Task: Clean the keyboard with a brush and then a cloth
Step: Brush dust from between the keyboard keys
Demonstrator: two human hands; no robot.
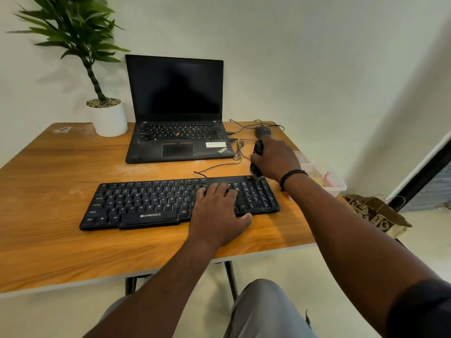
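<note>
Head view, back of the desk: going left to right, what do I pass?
Potted plant → laptop → mouse. Nearer the camera, the right hand grips the brush at the keyboard's far right corner.

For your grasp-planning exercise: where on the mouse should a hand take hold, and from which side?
Grip the mouse across its rounded hump, coming from above and the near side. Its cable runs off its far end toward the laptop, and the right hand with the brush sits just in front.

Wooden table [61,191] against plain pale wall [317,57], pale floor [427,240].
</note>
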